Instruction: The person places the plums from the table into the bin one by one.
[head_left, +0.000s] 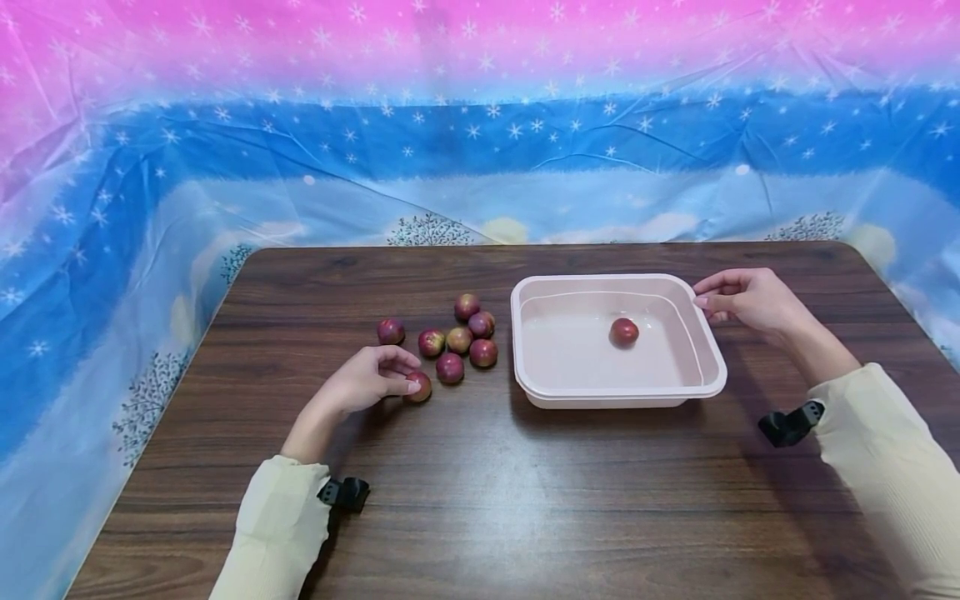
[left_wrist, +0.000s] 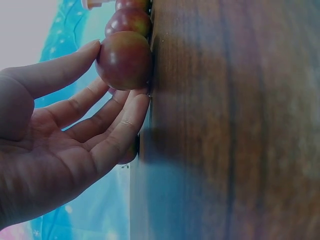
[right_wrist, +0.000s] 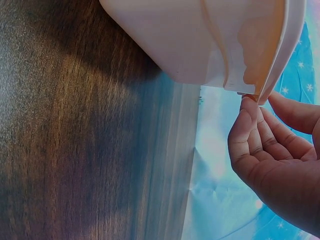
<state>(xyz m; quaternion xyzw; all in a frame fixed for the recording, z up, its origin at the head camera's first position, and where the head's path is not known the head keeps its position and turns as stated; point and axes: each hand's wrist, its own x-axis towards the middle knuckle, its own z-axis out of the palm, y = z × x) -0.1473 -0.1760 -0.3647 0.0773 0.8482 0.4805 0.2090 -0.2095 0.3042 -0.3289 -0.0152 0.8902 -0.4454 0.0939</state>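
At the left, my left hand (head_left: 367,380) has its thumb and fingers around a passion fruit (head_left: 418,387), red-purple with yellowish patches. In the left wrist view the thumb tip touches one side of this fruit (left_wrist: 124,61), and the fingers curve behind it, close to the tabletop. My right hand (head_left: 757,302) pinches the right rim of a pale pink plastic basin (head_left: 622,393), thumb on one side and fingers under the lip. A single passion fruit (head_left: 624,332) lies inside the basin, right of its middle.
Several more passion fruits (head_left: 450,368) lie in a loose group between my left hand and the basin. One fruit (head_left: 390,332) sits a little apart, behind the left hand. The dark wood table (head_left: 480,500) meets a snowflake-patterned cloth (head_left: 480,150) along its back.
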